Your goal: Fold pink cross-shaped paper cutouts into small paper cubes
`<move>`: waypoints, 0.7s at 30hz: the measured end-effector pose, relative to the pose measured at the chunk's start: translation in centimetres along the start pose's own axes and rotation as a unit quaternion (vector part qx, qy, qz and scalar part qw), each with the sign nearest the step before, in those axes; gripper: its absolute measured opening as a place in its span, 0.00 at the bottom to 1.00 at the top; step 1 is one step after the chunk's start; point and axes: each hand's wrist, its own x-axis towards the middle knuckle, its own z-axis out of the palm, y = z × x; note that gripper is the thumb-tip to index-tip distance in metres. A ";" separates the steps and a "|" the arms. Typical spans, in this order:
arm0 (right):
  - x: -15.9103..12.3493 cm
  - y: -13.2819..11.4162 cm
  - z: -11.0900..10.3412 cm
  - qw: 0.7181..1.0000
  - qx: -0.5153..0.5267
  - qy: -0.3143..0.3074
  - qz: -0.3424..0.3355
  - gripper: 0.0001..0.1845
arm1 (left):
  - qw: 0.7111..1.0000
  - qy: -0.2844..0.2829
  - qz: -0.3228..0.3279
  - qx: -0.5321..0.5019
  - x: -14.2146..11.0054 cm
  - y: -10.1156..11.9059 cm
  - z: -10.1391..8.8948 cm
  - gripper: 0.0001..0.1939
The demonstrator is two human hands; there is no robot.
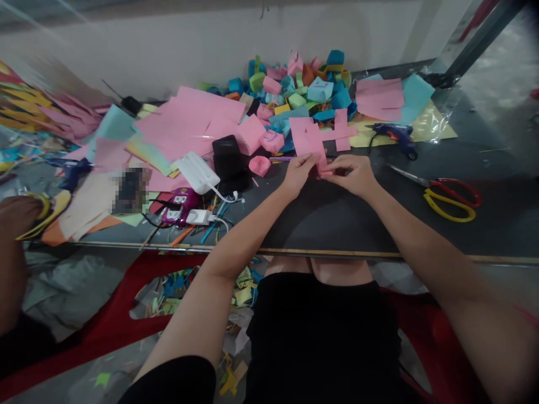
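Observation:
My left hand (298, 173) pinches the lower left part of a pink paper sheet (307, 134). At the sheet's lower right, my right hand (351, 173) is closed on its narrow bottom edge, which looks folded over. The sheet slants away from me above the dark table. Just behind it lies a cross-shaped pink paper cutout (342, 133). A small folded pink paper piece (259, 165) and a purple pen-like stick (280, 159) are left of my hands. Beyond them rises a pile of small folded paper boxes (320, 90) in pink, blue, green and yellow.
Red-and-yellow-handled scissors (450, 196) and a blue glue gun (396, 136) lie to the right. Leftward are pink sheets (189, 120), a black phone (229, 160), a white power bank (197, 172) and a purple power strip (183, 205). A co-worker's hand (19, 216) holds yellow-handled scissors.

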 end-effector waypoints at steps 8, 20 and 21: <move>-0.2 -1.0 0.2 0.999 -0.043 -0.005 0.012 0.22 | 1.000 -0.012 0.005 0.006 0.6 -0.4 -0.7 0.23; 0.1 -0.6 0.5 0.992 -0.051 0.107 0.047 0.12 | 0.994 -0.095 0.030 -0.041 0.4 -0.6 -0.2 0.10; 0.1 -0.5 0.5 0.992 -0.049 0.102 0.050 0.12 | 0.994 -0.093 0.035 -0.035 0.5 -0.7 -0.3 0.11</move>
